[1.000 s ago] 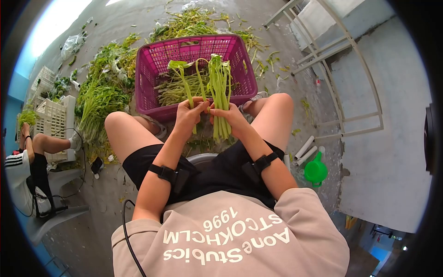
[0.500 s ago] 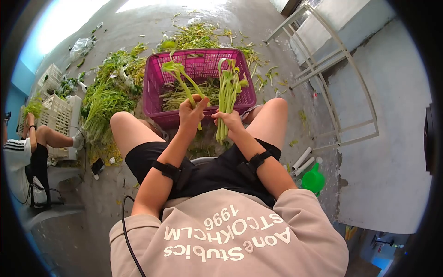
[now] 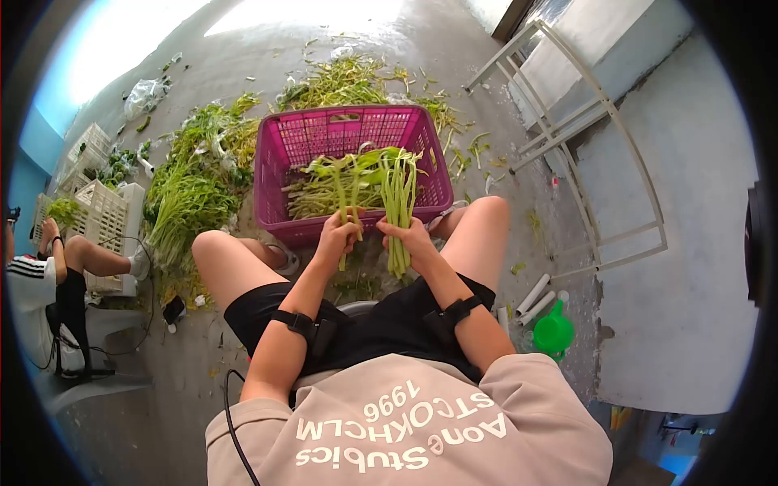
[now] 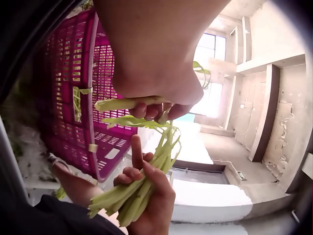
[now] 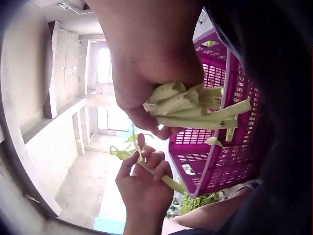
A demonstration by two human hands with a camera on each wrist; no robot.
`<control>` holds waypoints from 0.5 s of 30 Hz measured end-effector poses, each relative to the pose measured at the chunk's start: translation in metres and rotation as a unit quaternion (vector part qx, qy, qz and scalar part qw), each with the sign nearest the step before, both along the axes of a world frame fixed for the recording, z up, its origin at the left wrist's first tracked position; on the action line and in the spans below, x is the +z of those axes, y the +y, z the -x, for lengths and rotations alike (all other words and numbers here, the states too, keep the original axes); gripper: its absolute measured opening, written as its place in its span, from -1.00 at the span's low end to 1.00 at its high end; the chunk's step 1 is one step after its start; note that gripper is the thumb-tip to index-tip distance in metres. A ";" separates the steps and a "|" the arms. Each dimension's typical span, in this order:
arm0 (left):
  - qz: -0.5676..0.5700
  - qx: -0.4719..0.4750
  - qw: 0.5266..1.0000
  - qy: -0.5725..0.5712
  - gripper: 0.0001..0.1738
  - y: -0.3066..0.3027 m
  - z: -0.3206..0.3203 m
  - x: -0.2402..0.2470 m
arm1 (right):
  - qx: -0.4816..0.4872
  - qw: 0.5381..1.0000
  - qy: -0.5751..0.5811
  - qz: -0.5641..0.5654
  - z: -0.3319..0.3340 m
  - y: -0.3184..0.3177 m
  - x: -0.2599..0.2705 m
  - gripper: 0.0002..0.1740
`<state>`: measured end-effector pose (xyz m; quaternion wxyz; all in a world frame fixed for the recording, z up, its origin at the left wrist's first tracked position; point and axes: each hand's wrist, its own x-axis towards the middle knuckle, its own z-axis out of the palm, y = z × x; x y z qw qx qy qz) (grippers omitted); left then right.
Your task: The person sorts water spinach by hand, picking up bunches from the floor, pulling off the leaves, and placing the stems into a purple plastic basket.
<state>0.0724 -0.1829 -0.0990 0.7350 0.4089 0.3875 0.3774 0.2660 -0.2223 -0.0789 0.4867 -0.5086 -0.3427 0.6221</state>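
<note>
In the head view my left hand [image 3: 339, 236] pinches a couple of pale green, celery-like stalks [image 3: 341, 194], their leafy ends pointing away from me. Beside it, my right hand [image 3: 412, 240] grips a thicker bundle of similar stalks [image 3: 399, 190]. Both hands are above my lap, at the near side of a purple plastic basket [image 3: 279, 231]. More thin stalks [image 3: 308, 198] lie inside that basket. The right wrist view shows the bundle's cut ends [image 5: 210, 112] poking out of the right fist. In the left wrist view a stalk's thick end [image 4: 115, 104] sticks out from the left fingers.
Heaps of leafy greens [image 3: 190, 190] cover the floor left of the basket, with trimmings [image 3: 340, 85] behind it. Far left, another person [image 3: 49, 275] sits near white crates [image 3: 101, 206]. A metal frame [image 3: 604, 243], white tubes [image 3: 535, 293] and a green plastic container [image 3: 553, 330] are on the right.
My hands have come apart from touching each other, the left taking its stalks away from the bundle. Those stalks, raised to the left half a second ago, are now back near the bundle.
</note>
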 end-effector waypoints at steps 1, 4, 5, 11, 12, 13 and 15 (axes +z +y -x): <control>0.012 -0.002 1.000 0.002 -0.57 0.002 -0.005 -0.005 | -0.041 0.998 0.035 0.012 0.005 -0.005 -0.005 -0.76; -0.068 -0.062 0.991 0.098 -0.75 -0.013 -0.019 0.001 | -0.064 0.998 0.018 0.019 0.011 -0.004 -0.012 -0.81; -0.067 -0.064 0.991 0.098 -0.75 -0.008 -0.023 -0.009 | -0.075 0.997 -0.006 0.015 0.011 0.003 -0.010 -0.82; -0.068 -0.089 0.985 0.130 -0.79 -0.011 -0.024 0.008 | -0.106 0.994 0.017 -0.004 0.002 0.002 -0.013 -0.84; -0.070 -0.085 0.985 0.129 -0.79 -0.011 -0.025 0.007 | -0.095 0.995 0.038 -0.017 0.000 0.002 -0.013 -0.84; -0.061 -0.084 0.990 0.093 -0.80 -0.012 -0.026 0.003 | -0.084 0.994 0.060 -0.031 0.000 0.001 -0.013 -0.83; -0.057 -0.083 0.993 0.059 -0.80 -0.012 -0.029 -0.005 | -0.083 0.995 0.050 -0.033 -0.001 -0.002 -0.012 -0.83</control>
